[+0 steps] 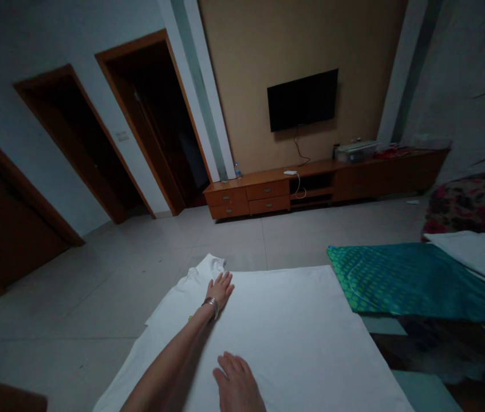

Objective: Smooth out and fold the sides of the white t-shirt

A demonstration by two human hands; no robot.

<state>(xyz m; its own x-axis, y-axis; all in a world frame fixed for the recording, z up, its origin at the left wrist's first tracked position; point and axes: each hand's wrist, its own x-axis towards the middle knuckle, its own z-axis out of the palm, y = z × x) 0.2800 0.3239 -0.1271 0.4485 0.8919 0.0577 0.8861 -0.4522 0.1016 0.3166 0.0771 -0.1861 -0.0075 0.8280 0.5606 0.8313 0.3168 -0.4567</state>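
A white garment (294,326), which looks like a T-shirt, lies spread before me, with a crumpled edge (210,266) at its far left and a sleeve-like flap on the left side. My left hand (220,290), with silvery bracelets on the wrist, rests flat on the cloth near that edge, fingers stretched out. Closer to me, my right hand (239,382) is over the same cloth, fingers apart and slightly bent; whether it presses on the fabric I cannot tell. Neither hand grips anything. A small yellow mark (190,318) shows beside my left forearm.
To the right lie a green-and-teal cloth (409,280) and a folded white cloth (478,252), near a floral-covered seat (474,200). Beyond the tiled floor (229,234) stands a low wooden cabinet (268,191) below a wall television (303,100). Doorways open at the left.
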